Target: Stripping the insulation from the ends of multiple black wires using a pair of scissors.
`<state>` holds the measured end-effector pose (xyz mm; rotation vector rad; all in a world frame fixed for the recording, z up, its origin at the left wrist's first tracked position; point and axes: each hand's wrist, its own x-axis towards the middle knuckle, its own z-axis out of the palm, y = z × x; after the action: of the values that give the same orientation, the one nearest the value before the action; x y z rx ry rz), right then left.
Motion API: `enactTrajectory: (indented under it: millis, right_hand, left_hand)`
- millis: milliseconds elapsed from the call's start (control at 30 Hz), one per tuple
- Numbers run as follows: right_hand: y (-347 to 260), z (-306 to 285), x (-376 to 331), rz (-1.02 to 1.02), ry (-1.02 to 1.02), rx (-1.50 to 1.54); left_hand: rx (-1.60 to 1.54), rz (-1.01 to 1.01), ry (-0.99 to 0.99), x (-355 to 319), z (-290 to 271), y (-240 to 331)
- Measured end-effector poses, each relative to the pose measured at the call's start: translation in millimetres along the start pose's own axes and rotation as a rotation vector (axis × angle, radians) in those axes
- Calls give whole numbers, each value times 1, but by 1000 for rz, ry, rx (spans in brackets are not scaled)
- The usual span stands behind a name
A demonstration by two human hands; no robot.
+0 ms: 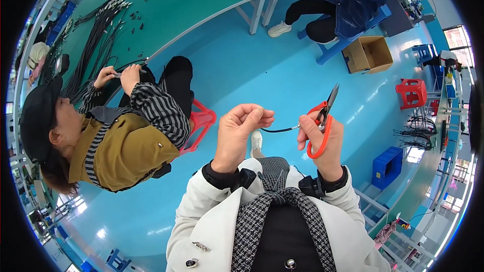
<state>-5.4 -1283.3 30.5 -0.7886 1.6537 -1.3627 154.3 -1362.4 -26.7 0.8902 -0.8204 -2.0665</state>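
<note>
Between my hands runs a short black cable (pixel 278 131) with a small metallic part near its right end. My left hand (pixel 241 132) is closed, thumb and forefinger pinching the cable's left end. My right hand (pixel 325 141) is wrapped round a pair of scissors (pixel 318 143) with red-orange handles, its dark blades pointing up and away from me. The cable's right end meets the fingers of that hand; whether they also grip it is hard to tell. Both hands are held up in front of me, above the blue floor.
At my left a co-worker (pixel 116 141) on a red stool (pixel 203 121) works at a green table (pixel 166 17) with bundles of black cables (pixel 93 53). Ahead right, another person (pixel 353 5) sits by a cardboard box (pixel 355 56). A blue crate (pixel 387 167) stands to the right.
</note>
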Motion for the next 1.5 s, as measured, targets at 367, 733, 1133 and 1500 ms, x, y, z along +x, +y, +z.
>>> enactTrajectory:
  millis: [367,733,1133,1500]
  right_hand:
    - [1,-6,2,59,-51,-14]
    - [-3,-15,8,94,-81,101]
    - [7,-25,1,55,-35,-41]
    - [5,-26,3,-69,-9,-91]
  left_hand:
    - [925,679,326,51,-1,-6]
    - [490,-23,-427,-7,22,7]
    - [864,305,-134,-20,28,9]
    - [1064,519,-126,-22,26,11]
